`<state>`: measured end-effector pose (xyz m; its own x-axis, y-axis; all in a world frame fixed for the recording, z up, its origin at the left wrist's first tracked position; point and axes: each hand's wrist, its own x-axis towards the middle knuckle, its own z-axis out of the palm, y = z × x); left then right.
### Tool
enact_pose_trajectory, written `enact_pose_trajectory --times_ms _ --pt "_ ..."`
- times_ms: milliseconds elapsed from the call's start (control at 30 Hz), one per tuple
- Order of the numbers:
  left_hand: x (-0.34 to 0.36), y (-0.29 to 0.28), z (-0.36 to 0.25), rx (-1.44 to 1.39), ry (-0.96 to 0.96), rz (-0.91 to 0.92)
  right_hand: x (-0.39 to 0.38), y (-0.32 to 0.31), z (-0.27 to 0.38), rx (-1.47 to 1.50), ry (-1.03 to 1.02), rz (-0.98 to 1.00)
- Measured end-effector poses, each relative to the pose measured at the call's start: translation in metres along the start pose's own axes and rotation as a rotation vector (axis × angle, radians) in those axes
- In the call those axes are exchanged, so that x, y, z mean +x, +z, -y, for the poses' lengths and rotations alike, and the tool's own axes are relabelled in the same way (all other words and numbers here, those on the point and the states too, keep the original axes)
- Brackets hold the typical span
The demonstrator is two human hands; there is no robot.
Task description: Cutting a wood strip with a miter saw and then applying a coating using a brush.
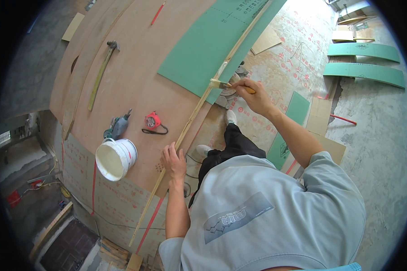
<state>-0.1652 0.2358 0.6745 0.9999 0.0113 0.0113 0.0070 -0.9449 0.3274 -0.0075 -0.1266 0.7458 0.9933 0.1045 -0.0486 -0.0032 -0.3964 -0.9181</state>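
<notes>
My right hand (pixel 254 95) grips the handle of a paintbrush (pixel 219 84); its bristles touch a long, narrow wooden strip (pixel 192 118). Wet-looking pale patches show on the strip near the brush. The strip runs diagonally along the near edge of a plywood worktop (pixel 136 72), and its far part lies over a green board (pixel 190 58). My left hand (pixel 173 162) rests on the strip nearer to me, fingers apart. To its left stands a white bucket (pixel 130 152) with whitish contents. Beside the bucket lie a blue-grey power tool (pixel 117 126) and a red tape measure (pixel 152 120).
A hammer (pixel 102 77) and a red pencil (pixel 158 13) lie farther off on the plywood. Curved green panels (pixel 363 70) sit on the floor at the far right. Another green piece (pixel 289 131) lies by my right forearm. Cables (pixel 190 174) trail below the worktop's edge.
</notes>
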Motion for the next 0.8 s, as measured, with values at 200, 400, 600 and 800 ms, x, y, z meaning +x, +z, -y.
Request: enact_pose_trajectory --times_ms 200,400,600,800 --pt "0.006 0.009 -0.002 -0.037 -0.046 0.041 0.084 -0.080 -0.071 0.047 0.033 -0.451" --pt "0.004 0.012 0.002 0.019 -0.006 -0.008 0.088 -0.091 -0.067 -0.193 -0.042 -0.313" --pt "0.002 0.012 -0.002 0.048 -0.033 -0.004 0.046 -0.059 -0.007 -0.060 -0.090 0.088" --pt "0.010 0.010 -0.009 0.029 -0.067 -0.003 0.150 -0.172 -0.107 -0.026 0.002 -0.404"
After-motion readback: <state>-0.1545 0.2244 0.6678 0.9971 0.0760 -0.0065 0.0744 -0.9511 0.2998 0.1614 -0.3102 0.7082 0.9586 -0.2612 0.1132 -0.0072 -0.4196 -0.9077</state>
